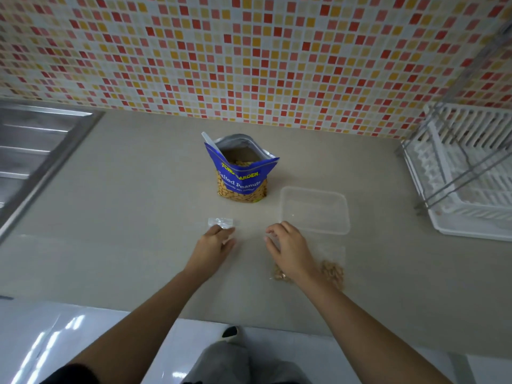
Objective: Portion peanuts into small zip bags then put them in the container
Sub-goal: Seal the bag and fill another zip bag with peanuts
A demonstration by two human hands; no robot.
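Note:
An open blue bag of salted peanuts [241,176] stands at the middle of the counter, a white scoop handle [209,141] sticking out of its mouth. To its right lies an empty clear plastic container [315,210]. A small folded stack of empty zip bags [220,222] sits in front of the peanut bag. My left hand [214,245] reaches to it, fingertips pinching a clear bag at its near edge. My right hand [288,248] hovers with curled, parted fingers over a clear zip bag holding peanuts [332,270], which lies flat and is partly hidden by my wrist.
A steel sink and drainboard [36,151] lie at the left. A white dish rack [468,173] stands at the right edge. The tiled wall [249,56] runs behind the counter. The counter's front edge [249,322] is close to my body.

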